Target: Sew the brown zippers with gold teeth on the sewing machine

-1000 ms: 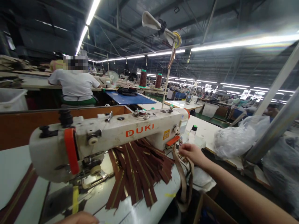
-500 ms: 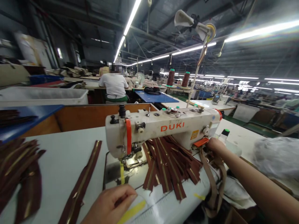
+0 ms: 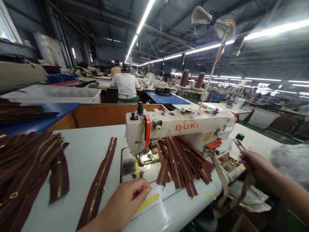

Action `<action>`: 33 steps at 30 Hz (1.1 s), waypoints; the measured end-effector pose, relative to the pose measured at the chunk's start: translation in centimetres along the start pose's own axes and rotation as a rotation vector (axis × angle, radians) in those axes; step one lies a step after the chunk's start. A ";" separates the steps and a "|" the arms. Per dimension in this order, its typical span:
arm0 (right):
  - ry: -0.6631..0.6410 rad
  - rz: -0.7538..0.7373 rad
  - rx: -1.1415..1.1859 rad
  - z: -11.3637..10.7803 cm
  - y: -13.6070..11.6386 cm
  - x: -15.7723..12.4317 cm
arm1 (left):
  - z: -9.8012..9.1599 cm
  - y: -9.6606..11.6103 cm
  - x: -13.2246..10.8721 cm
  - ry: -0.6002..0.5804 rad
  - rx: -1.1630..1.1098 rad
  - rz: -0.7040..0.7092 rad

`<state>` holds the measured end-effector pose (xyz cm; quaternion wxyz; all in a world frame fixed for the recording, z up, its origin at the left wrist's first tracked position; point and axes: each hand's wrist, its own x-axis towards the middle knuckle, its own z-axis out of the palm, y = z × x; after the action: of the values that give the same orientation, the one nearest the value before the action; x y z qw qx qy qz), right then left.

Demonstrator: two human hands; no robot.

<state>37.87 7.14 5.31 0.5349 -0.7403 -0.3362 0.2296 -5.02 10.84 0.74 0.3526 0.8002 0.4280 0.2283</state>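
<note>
right hand point(image 3: 257, 163), as i view it remotely: fingers closed on a two-pronged metal tool point(image 3: 241, 148), tips slightly apart; a tan strap point(image 3: 222, 182) hangs in a loop below. left hand point(image 3: 129, 196): fingers curled, thumb and fingertips together near the front edge of the pale tabletop point(image 3: 82, 145); i cannot tell whether they pinch anything. just left of it lies a single brown zipper point(image 3: 99, 182). i have a band of tabletop on either side of this zipper, toward the zipper heap point(image 3: 29, 167) at far left and toward the sewing machine point(image 3: 164, 127). fanned zippers point(image 3: 180, 164) extend from beneath the machine's arm toward the front edge. small gold-coloured parts point(image 3: 233, 162) lie between machine and right hand; beyond the front edge, the space drops into shadow.
</note>
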 end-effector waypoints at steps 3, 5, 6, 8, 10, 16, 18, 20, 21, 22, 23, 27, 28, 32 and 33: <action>-0.358 0.205 0.288 1.3 -0.3 -6.8 | 0.2 0.3 -0.2 0.017 0.032 0.037; -0.607 0.379 0.466 3.8 -0.5 -12.0 | 0.3 0.5 -0.4 0.028 0.056 0.054; -0.734 0.457 0.529 5.4 -0.4 -14.4 | 0.4 0.6 -0.4 0.033 0.069 0.066; -0.958 0.489 0.603 8.8 0.2 -17.9 | 0.5 0.7 -0.6 0.040 0.097 0.097; -1.069 0.509 0.653 12.1 1.4 -19.7 | 0.6 0.8 -0.8 0.051 0.121 0.126; -1.058 0.596 0.566 17.1 4.7 -20.3 | 0.7 0.5 -1.0 0.089 0.143 0.184; -1.052 0.558 0.525 17.3 4.9 -20.5 | 0.7 0.3 -1.0 0.102 0.137 0.202; -1.058 0.539 0.502 17.3 5.0 -20.8 | 0.7 0.2 -1.0 0.115 0.130 0.215; -1.063 0.535 0.497 17.4 5.1 -20.9 | 0.7 0.2 -1.0 0.119 0.128 0.217; -1.065 0.530 0.495 17.5 5.1 -20.9 | 0.7 0.3 -1.0 0.121 0.126 0.218; -1.062 0.524 0.492 17.5 5.2 -21.0 | 0.7 0.4 -1.0 0.123 0.124 0.220; -1.034 0.572 0.496 18.0 5.1 -20.8 | 0.6 0.7 -1.1 0.127 0.120 0.221; -1.037 0.615 0.517 18.1 4.8 -20.8 | 0.6 0.7 -1.1 0.127 0.118 0.224; -1.021 0.840 0.635 18.4 1.9 -20.8 | 0.6 0.6 -1.2 0.115 0.114 0.237; -0.987 0.883 0.643 18.4 1.2 -20.8 | 0.5 0.5 -1.2 0.109 0.115 0.237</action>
<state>11.35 3.14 -2.19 0.3697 -0.4238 -0.1246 0.8174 -4.99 9.47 0.71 0.2531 0.8505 0.3612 0.2867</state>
